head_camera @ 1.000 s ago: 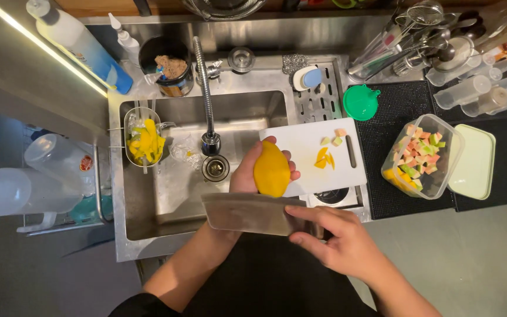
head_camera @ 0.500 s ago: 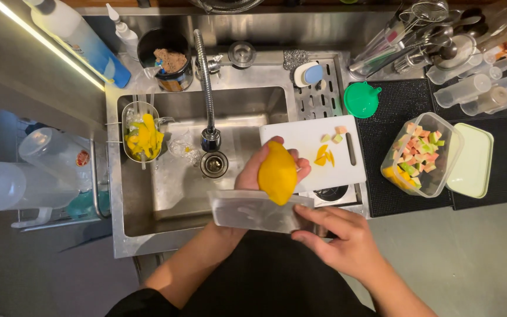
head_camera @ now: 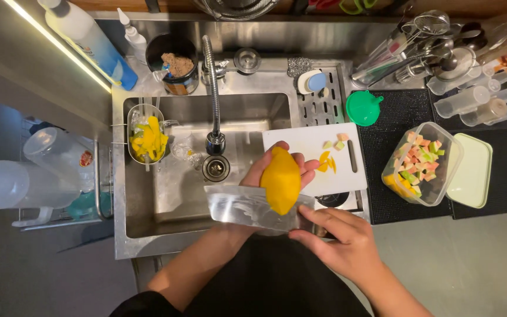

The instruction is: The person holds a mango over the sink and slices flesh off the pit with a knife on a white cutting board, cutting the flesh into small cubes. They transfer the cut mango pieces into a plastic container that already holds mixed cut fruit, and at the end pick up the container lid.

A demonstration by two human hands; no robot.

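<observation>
My left hand (head_camera: 277,170) cups a peeled yellow mango (head_camera: 281,179) from below, over the right side of the steel sink (head_camera: 148,223). My right hand (head_camera: 341,238) grips the handle end of a broad cleaver (head_camera: 247,206), held flat and crosswise, its blade against the mango's near end. Just beyond lies a white cutting board (head_camera: 300,144) with a few fruit pieces (head_camera: 327,161) on it.
A clear tub of diced fruit (head_camera: 421,164) and its pale green lid (head_camera: 470,170) sit on a black mat at right. A strainer with yellow peels (head_camera: 146,141) hangs in the sink's left. The tap (head_camera: 212,88), a green funnel (head_camera: 362,107), bottles and utensils line the back.
The mango and my left hand have shifted slightly, and the cleaver has slid along under the mango's near end. Little else differs.
</observation>
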